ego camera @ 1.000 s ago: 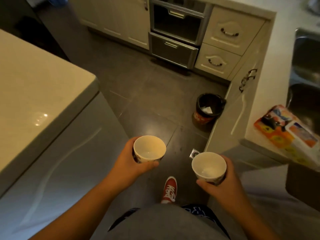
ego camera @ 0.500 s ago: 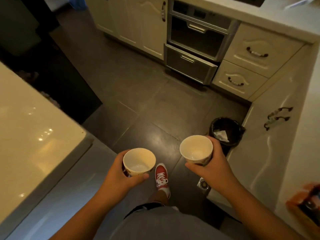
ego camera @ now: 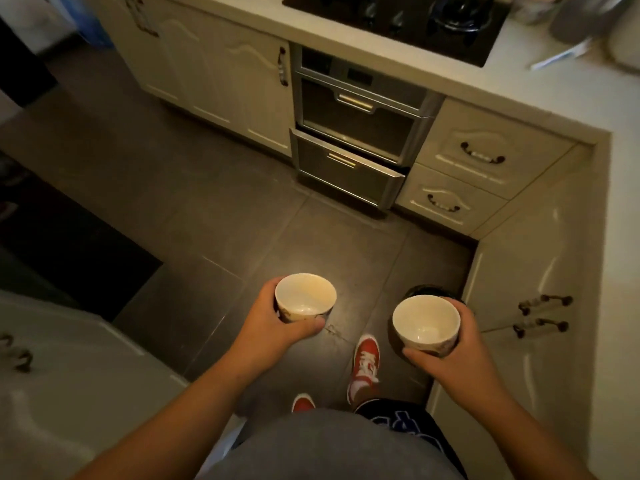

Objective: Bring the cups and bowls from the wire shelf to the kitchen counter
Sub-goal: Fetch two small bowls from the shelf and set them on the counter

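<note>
I carry two small cream bowls, both upright and empty, above the dark tiled floor. My left hand (ego camera: 268, 323) grips the left bowl (ego camera: 305, 296) from its left side, thumb under the front. My right hand (ego camera: 460, 355) wraps the right bowl (ego camera: 426, 320) from its right side. The kitchen counter (ego camera: 554, 98) runs across the top and down the right edge, pale and L-shaped, ahead of and beside the bowls. The wire shelf is out of view.
A black gas hob (ego camera: 398, 19) sits in the counter at the top, with a built-in oven (ego camera: 360, 133) below whose lower drawer stands slightly out. A black bin (ego camera: 429, 292) is partly hidden behind the right bowl. A pale cabinet (ego camera: 69, 375) fills the left.
The view has swung up and toward the hob counter as I walk forward. Both bowls stay held; the right one now sits lower and over the bin.
</note>
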